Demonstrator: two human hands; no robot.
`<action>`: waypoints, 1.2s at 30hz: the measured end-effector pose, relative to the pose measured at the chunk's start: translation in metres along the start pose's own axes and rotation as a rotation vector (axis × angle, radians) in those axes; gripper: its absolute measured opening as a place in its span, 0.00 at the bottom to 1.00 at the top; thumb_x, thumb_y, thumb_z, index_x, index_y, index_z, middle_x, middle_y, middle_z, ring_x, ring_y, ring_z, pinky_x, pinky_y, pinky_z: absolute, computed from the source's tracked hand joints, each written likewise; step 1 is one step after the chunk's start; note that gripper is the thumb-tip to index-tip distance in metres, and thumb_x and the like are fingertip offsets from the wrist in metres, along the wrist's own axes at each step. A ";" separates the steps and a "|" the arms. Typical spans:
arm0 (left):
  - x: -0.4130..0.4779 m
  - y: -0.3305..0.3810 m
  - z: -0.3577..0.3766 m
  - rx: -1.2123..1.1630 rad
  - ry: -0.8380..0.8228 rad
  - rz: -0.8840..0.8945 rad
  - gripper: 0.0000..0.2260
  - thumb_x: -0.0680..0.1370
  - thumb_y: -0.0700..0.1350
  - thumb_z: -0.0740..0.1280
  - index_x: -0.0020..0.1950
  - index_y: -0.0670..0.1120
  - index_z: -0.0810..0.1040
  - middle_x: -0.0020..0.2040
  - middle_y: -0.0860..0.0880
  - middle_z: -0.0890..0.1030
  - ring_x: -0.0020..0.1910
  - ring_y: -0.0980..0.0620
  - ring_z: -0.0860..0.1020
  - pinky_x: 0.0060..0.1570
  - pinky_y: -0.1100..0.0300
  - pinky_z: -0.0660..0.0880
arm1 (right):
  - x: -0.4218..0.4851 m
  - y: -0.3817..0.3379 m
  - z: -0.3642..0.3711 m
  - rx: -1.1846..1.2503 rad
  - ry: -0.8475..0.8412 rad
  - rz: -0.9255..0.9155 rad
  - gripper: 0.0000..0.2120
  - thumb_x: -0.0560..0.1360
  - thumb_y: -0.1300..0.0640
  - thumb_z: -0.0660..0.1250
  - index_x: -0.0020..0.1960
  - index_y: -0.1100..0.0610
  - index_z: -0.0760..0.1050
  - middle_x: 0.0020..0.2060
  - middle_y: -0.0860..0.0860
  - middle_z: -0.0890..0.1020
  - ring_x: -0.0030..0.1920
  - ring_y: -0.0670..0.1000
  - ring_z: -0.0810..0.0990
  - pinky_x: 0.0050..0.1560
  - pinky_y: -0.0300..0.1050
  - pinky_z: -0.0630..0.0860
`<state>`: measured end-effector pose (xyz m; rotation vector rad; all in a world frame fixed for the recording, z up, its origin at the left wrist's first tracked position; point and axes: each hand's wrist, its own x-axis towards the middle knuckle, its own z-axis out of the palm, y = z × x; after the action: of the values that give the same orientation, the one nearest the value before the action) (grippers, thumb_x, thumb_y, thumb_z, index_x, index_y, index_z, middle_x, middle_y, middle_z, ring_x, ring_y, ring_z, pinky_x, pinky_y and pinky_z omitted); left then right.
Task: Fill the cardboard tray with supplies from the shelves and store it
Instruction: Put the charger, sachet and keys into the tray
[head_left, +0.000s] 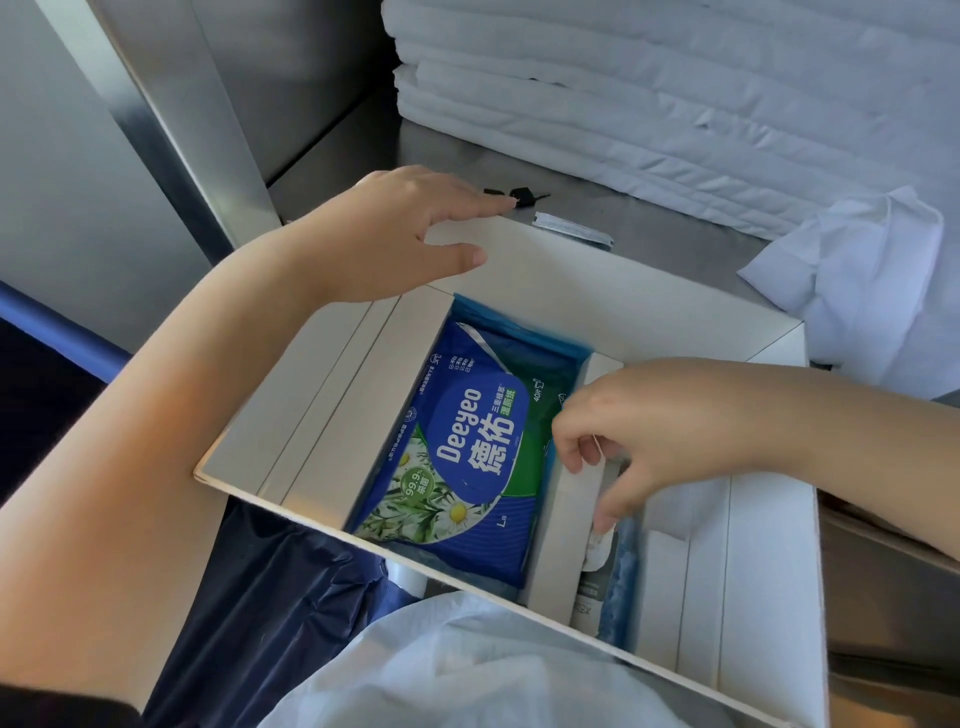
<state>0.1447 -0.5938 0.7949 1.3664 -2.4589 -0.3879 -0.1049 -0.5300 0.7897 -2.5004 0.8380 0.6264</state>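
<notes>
**TIPPING AND JAMMING HAZARDS DURING FILLING**

Positioned at centre frame: cardboard tray (571, 270), far edge toward the metal shelf (649, 228), near edge apparently overhanging the white plastic bag (467, 665) at the bottom of the frame. Clasped at its upper-left corner by the left hand (395, 234), thumb inside the wall, fingers over the outside. Entered right of centre by the right hand (649, 426), fingers curled down into the narrow slot beside the divider (563, 525) and touching a small white packet (597, 540). Cannot tell whether pinched or merely pushed.

Probable faults and causes:

- Tipping toward the bottom of the frame. Cause: support at one corner only, plus the weight of the wipes pack (467, 452) in the middle compartment and a downward push in the right slot.
- Buckling or shifting of the divider. Cause: sideways knuckle pressure in a tight slot.
- Crushing or snagging of the packet against the blue item (626, 566) alongside. Cause: forcing.
- Spilling of contents onto the bag below. Cause: any tilt.

Keep the corner clasp firm. Press straight down, never sideways.
</notes>
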 end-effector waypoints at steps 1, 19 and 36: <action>0.000 0.000 0.000 0.000 0.000 0.000 0.22 0.80 0.53 0.61 0.74 0.61 0.63 0.71 0.55 0.70 0.69 0.55 0.64 0.64 0.62 0.54 | -0.003 0.000 -0.007 0.028 0.027 -0.014 0.18 0.64 0.32 0.69 0.46 0.39 0.69 0.42 0.37 0.73 0.44 0.38 0.73 0.40 0.34 0.71; 0.001 0.001 0.000 -0.011 -0.001 -0.011 0.23 0.79 0.54 0.61 0.73 0.61 0.63 0.70 0.57 0.70 0.68 0.57 0.65 0.67 0.59 0.57 | 0.031 0.073 -0.115 0.346 0.688 0.163 0.06 0.70 0.55 0.74 0.43 0.45 0.79 0.39 0.38 0.82 0.40 0.36 0.80 0.45 0.34 0.74; 0.002 0.000 0.001 -0.003 0.015 0.000 0.22 0.79 0.54 0.61 0.73 0.62 0.64 0.70 0.61 0.69 0.66 0.63 0.63 0.64 0.65 0.53 | 0.140 0.128 -0.105 0.184 0.677 0.292 0.06 0.68 0.55 0.74 0.44 0.51 0.79 0.38 0.45 0.79 0.38 0.45 0.76 0.36 0.39 0.69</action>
<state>0.1434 -0.5955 0.7938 1.3632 -2.4456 -0.3797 -0.0572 -0.7407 0.7677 -2.4429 1.4381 -0.2442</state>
